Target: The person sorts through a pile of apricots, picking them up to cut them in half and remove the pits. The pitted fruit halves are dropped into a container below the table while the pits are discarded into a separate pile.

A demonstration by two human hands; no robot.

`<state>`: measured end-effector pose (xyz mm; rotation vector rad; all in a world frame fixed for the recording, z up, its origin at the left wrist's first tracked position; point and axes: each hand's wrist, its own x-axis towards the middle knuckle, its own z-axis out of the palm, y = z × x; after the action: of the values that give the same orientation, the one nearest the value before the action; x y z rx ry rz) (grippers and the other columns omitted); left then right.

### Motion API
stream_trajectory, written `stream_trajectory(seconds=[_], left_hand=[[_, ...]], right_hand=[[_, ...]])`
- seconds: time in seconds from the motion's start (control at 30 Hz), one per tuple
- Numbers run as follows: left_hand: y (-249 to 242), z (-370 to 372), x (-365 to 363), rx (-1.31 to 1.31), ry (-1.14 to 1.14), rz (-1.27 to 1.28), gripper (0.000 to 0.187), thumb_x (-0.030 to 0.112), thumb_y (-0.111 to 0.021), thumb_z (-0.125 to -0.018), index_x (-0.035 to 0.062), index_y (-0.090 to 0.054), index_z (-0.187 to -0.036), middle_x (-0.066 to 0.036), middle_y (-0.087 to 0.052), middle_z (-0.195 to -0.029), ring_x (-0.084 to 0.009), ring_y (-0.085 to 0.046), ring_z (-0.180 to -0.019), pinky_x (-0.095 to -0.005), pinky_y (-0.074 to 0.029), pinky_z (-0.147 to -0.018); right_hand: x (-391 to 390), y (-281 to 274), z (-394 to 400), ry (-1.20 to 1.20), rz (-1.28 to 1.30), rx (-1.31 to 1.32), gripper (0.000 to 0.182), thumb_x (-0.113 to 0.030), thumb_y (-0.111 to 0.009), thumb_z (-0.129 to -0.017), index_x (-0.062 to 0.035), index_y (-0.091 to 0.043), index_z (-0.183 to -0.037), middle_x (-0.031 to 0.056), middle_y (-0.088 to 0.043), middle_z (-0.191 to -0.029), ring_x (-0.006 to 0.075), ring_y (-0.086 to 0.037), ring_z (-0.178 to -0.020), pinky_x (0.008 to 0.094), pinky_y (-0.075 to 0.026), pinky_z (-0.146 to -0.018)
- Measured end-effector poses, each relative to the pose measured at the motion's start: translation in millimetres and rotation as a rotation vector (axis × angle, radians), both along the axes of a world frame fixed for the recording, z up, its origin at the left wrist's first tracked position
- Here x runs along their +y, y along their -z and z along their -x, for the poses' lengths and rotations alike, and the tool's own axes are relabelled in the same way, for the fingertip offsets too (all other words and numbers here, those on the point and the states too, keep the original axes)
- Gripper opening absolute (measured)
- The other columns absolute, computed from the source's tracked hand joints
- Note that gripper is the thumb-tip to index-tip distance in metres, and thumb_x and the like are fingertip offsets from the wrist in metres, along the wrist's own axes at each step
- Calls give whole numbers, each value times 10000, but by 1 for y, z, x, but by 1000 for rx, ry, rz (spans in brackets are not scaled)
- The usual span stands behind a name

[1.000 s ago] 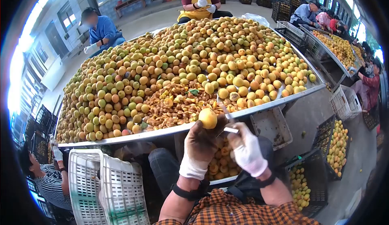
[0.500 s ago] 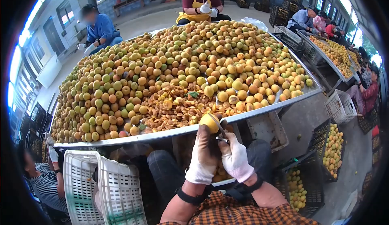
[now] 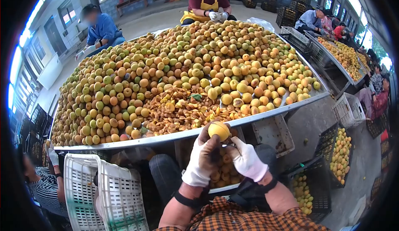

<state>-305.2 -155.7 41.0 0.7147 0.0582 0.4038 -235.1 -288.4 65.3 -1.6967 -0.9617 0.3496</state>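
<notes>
My left hand [image 3: 203, 158], in a white glove with a dark, stained palm side, holds a yellow-orange apricot [image 3: 218, 131] up in its fingertips, just in front of the table's metal edge [image 3: 174, 138]. A line runs across the fruit's surface. Close beside it on the right, my right hand [image 3: 247, 159], also gloved, has its fingers closed on a small tool, mostly hidden by the fingers. Beyond them a pile of brown-orange apricot pieces [image 3: 178, 111] lies on the table, with whole apricots [image 3: 166, 60] heaped around it.
White crates [image 3: 122, 193] stand at the lower left. Below my hands is a container of fruit [image 3: 226, 172]. Black crates of apricots [image 3: 341, 154] are at the right. Two people sit across the table, another at the lower left, and several at a second table [image 3: 338, 60].
Both hands have moved slightly down and apart. The apricot has turned in my left hand, and the tool in my right hand has come away from its top.
</notes>
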Motion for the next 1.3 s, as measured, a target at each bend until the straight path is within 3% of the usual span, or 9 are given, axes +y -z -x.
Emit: stream_trajectory(seconds=[0.13, 0.23, 0.33, 0.43, 0.57, 0.7, 0.87, 1.1, 1.3], left_hand=[[4, -1, 17, 114, 38, -302, 543, 218, -693, -859, 54, -451, -1317, -137, -573, -1222, -243, -590, -1068, -359, -497, -920], [5, -6, -11, -17, 5, 55, 599, 361, -681, -858, 35, -453, -1307, -134, -579, -1187, -234, -573, -1064, -354, -463, -945], [5, -4, -18, -2, -15, 108, 612, 408, -677, -848, 39, -465, -1289, -130, -587, -1161, -230, -577, -1041, -358, -463, -944], [-17, 7, 3, 89, 113, -153, 631, 392, -721, -801, 9, -499, -1251, -115, -614, -1104, -202, -583, -1022, -330, -455, -925], [-37, 10, 28, 252, 233, -600, 605, 382, -750, -740, 4, -586, -1183, -68, -629, -1066, -146, -575, -993, -268, -424, -915], [-26, 4, 8, 131, 125, -373, 590, 313, -724, -796, -9, -522, -1247, -71, -601, -1130, -139, -561, -1038, -269, -415, -945], [8, -1, -29, -16, 52, 60, 638, 471, -690, -817, 20, -518, -1234, -67, -609, -1105, -152, -576, -1011, -269, -440, -913], [-43, 10, 24, 226, 331, -601, 527, 336, -740, -777, 0, -590, -1154, -45, -638, -1043, -121, -581, -961, -258, -445, -876], [-6, 13, -10, 215, 44, -343, 760, 566, -726, -751, -29, -564, -1194, -61, -637, -1053, -132, -579, -986, -258, -433, -910]], right_hand=[[-8, 10, -10, -57, 38, 23, 318, -199, -525, -965, 73, -541, -1129, 176, -670, -867, 265, -674, -841, 320, -492, -694], [4, 28, 7, 70, -140, 40, 278, -171, -528, -960, 29, -552, -1151, 213, -661, -876, 339, -677, -892, 334, -504, -715], [4, 38, 9, 46, -172, 84, 296, -191, -530, -963, 26, -551, -1163, 205, -654, -867, 300, -682, -867, 319, -497, -718], [-12, 16, 0, -56, -89, 25, 322, -230, -538, -964, 34, -553, -1148, 215, -655, -857, 330, -675, -826, 323, -491, -688], [-25, 16, -16, -154, 72, 70, 444, -349, -532, -966, 54, -545, -1153, 164, -661, -886, 237, -641, -804, 301, -484, -726], [-19, 29, -4, -71, -65, 219, 373, -252, -540, -969, 73, -536, -1152, 144, -672, -936, 212, -632, -867, 293, -469, -781], [-14, 24, 4, -86, -243, 262, 409, -300, -529, -971, 50, -530, -1183, 89, -635, -1004, 152, -582, -900, 269, -451, -817], [-36, 13, -18, -191, 71, 141, 352, -249, -551, -963, 66, -547, -1121, 161, -669, -870, 196, -642, -800, 301, -483, -706], [-31, 24, -8, -91, -9, 105, 380, -274, -559, -961, 64, -545, -1135, 161, -675, -874, 204, -660, -831, 294, -486, -720]])
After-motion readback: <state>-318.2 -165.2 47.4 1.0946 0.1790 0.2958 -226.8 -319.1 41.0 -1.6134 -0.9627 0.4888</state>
